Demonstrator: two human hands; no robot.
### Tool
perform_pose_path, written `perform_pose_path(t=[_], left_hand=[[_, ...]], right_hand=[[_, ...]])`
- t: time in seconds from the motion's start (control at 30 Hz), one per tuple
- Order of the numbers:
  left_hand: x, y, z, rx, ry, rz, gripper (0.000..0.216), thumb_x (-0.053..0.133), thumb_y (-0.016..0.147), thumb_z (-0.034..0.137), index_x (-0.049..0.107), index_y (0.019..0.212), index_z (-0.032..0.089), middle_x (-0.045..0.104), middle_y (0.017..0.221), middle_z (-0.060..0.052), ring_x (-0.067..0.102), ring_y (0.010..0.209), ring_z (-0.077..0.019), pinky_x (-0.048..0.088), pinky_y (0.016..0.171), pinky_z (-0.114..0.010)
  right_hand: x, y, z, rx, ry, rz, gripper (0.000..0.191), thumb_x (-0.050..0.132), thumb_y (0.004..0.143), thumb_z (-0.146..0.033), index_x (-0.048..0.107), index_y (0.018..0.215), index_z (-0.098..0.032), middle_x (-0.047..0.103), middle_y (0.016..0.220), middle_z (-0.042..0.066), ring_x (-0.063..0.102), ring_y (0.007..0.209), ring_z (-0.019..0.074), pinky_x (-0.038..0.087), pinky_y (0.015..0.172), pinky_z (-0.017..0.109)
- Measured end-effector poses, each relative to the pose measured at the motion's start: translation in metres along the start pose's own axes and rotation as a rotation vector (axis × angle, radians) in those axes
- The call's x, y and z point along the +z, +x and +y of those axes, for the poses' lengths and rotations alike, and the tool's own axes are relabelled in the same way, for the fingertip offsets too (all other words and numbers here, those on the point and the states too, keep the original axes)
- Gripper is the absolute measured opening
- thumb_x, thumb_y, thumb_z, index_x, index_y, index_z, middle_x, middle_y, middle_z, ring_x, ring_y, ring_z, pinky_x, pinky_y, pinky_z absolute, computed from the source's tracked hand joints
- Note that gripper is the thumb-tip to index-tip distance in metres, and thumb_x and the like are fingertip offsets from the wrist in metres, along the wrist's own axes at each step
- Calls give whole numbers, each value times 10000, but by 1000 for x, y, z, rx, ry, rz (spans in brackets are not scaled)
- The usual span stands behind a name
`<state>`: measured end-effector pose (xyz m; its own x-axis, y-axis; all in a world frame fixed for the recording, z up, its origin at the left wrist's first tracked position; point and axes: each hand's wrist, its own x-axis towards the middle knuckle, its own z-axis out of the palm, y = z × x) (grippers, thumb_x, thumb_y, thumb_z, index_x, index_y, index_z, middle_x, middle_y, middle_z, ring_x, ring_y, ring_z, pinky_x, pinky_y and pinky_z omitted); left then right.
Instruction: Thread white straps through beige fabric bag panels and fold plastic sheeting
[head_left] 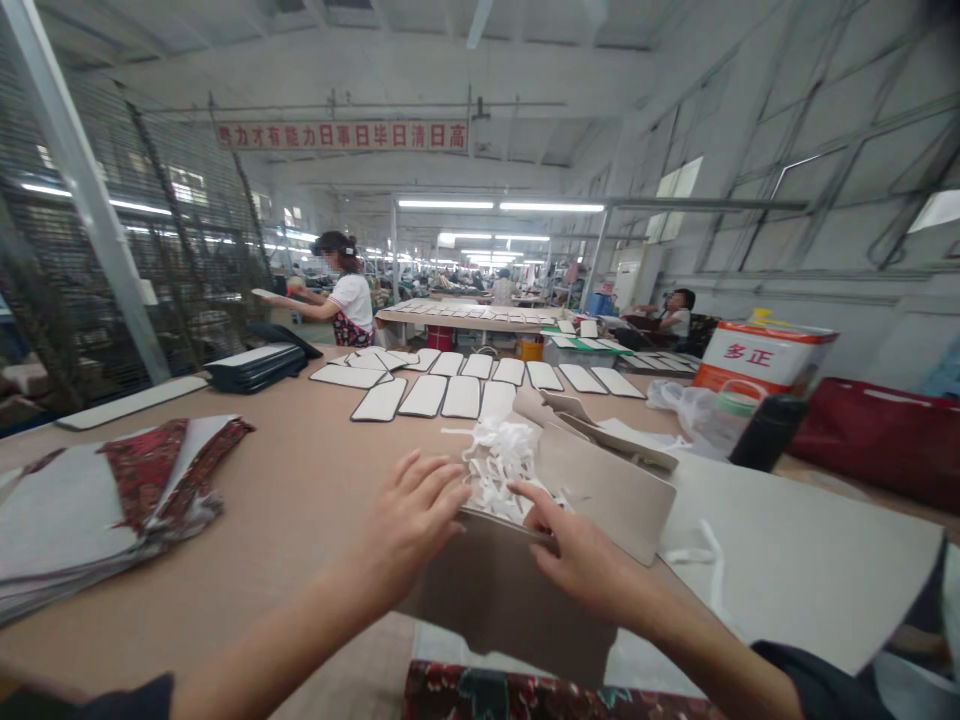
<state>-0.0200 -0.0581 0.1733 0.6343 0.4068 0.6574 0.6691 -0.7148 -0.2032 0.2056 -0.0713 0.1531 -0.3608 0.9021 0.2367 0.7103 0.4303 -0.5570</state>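
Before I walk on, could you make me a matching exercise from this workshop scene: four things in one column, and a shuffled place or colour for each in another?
Things:
1. White strips
2. Square can
3. Fabric pile
4. Bag

Places and colours:
A. Plain dark red
B. On the left side of the table
C. In the open cardboard box
D. Orange and white

Right pairs: 1-C, 2-D, 3-B, 4-A

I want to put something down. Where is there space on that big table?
The table is bare between the cloth pile and the left hand. It's crowded around the box of white strips, and farther back, where white pads lie.
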Motion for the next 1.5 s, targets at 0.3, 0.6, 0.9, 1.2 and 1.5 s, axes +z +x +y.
perform_pose_path(t=[0.3,0.6,0.9,1.2,1.5], left_hand=[[93,-60,12,-1104,-1033,221,420,606,686,455,584,979,155,663,848,-62,609,799,-234,475,691,-314],[80,-34,5,-1054,-1217,105,345,604,698,455,585,858,149,646,748,-17,589,703,-175,453,615,-250],[83,-22,28,-413,-177,339,123,514,814,233,607,894,223,607,910,-50,515,903,-193,336,884,-400],[73,0,24,-126,-169,119,117,511,830,224,598,753,206,614,775,5,487,763,-146,291,799,-353],[82,4,15,-47,-13,-32,144,536,813,265,558,693,188,573,715,-1,479,738,-157,290,767,-341]], right_hand=[[21,-19,44,52,185,73,550,410,667,-55,423,1197,-201,557,804,-7,522,718,131,383,690,249],[-9,29,33,46,557,-125,345,483,682,-145,478,1027,-142,518,678,-30,443,598,99,327,566,227],[6,52,28,200,760,-321,435,453,519,-78,479,950,-129,448,521,-89,336,452,60,238,454,200],[15,60,21,182,671,-292,463,436,508,-66,471,964,-134,432,509,-97,328,445,62,219,437,197],[23,66,22,169,493,-276,412,440,523,-42,485,917,-152,448,512,-90,384,455,66,254,415,181]])
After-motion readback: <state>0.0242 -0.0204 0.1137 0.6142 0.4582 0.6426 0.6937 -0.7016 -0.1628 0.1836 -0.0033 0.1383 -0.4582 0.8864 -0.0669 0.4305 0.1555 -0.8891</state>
